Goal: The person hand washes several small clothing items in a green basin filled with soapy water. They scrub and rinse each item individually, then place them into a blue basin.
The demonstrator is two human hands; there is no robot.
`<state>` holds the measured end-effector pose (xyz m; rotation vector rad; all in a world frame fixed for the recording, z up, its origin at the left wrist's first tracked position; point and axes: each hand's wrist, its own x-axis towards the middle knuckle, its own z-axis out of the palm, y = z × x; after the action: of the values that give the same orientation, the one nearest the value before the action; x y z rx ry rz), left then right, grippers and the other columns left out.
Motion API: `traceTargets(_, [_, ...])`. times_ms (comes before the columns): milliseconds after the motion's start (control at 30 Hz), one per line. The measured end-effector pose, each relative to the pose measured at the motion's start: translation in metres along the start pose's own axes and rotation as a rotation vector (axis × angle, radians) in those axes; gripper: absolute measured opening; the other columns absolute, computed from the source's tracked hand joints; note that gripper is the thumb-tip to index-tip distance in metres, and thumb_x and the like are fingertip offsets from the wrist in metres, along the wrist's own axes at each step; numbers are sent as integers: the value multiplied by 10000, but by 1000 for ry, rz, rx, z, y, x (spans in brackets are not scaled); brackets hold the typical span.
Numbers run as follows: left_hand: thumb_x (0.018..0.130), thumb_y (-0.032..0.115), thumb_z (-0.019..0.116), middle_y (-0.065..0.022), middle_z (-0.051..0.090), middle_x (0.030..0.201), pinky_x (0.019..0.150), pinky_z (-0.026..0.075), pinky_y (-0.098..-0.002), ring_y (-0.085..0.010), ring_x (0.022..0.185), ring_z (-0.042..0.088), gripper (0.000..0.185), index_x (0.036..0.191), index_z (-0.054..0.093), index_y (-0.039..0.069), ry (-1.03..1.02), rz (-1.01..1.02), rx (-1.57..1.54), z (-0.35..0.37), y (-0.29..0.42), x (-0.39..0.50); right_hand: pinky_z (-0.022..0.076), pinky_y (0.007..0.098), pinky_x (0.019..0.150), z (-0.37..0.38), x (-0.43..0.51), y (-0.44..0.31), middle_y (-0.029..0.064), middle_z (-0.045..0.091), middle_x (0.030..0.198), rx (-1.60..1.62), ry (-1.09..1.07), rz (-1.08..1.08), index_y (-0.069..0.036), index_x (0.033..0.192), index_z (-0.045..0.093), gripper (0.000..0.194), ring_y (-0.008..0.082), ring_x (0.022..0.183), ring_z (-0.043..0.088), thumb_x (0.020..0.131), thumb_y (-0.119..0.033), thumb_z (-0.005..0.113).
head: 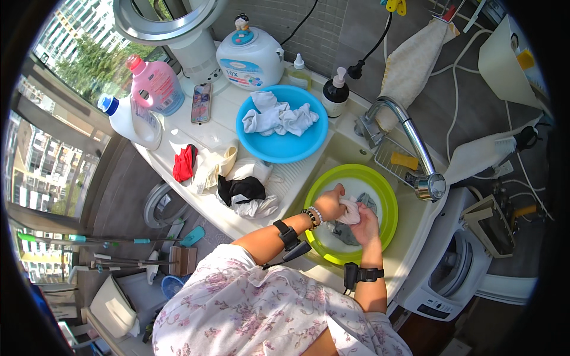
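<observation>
Over a lime-green plastic basin in the sink, my left hand and my right hand both grip a pale pinkish cloth, bunched between their fingers. The basin holds whitish water, with a grey-green cloth partly under it. Some fingertips are hidden by the cloth. A blue basin on the counter holds white socks. Beside it lie a red cloth, cream cloth, a black cloth and white cloths.
A chrome faucet arches over the sink's right side, near a wire rack with a yellow sponge. Along the counter's back stand a dark pump bottle, a white tub, a phone, a pink jug and a white bottle.
</observation>
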<state>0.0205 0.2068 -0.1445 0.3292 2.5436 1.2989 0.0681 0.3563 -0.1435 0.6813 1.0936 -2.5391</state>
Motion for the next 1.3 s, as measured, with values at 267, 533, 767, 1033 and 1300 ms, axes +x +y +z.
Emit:
traceTargets(267, [688, 131, 626, -177, 604, 829, 680, 475, -350, -306, 767, 598, 318, 987, 529, 87, -255, -353, -915, 9, -2, 8, 414, 277, 437, 5, 7, 9, 53, 546, 765, -679, 469, -48, -55, 889, 478, 187, 126, 583, 506, 718, -19, 546])
traceTargets(533, [661, 161, 656, -172, 609, 842, 709, 476, -338, -280, 770, 606, 331, 972, 553, 111, 23, -142, 134, -4, -3, -3, 475, 254, 717, 16, -3, 14, 60, 574, 855, -616, 14, -323, -22, 897, 527, 139, 161, 725, 577, 761, -34, 498])
traceTargets(767, [668, 30, 577, -70, 629, 760, 724, 469, -294, -177, 747, 597, 205, 863, 638, 8, -541, -152, -950, -1, -5, -11, 462, 309, 718, 7, -2, -8, 47, 552, 729, 157, 81, 115, -57, 742, 534, 137, 208, 725, 562, 792, -178, 493])
traceTargets(1033, [806, 59, 592, -60, 577, 1111, 938, 385, -289, -156, 1034, 545, 362, 1157, 514, 12, -1174, -284, -1610, -22, 22, -18, 433, 278, 586, 22, -14, -25, 36, 537, 696, -392, -14, -80, -70, 825, 533, 352, 145, 603, 510, 866, -419, 511])
traceTargets(1300, [906, 159, 502, -62, 551, 1166, 957, 389, -303, -145, 1088, 517, 341, 1210, 476, 6, -780, -235, -1352, -59, 17, -8, 491, 399, 764, 1, -28, -49, 60, 620, 953, -173, -38, -141, -63, 1029, 564, 247, 177, 897, 589, 881, -260, 549])
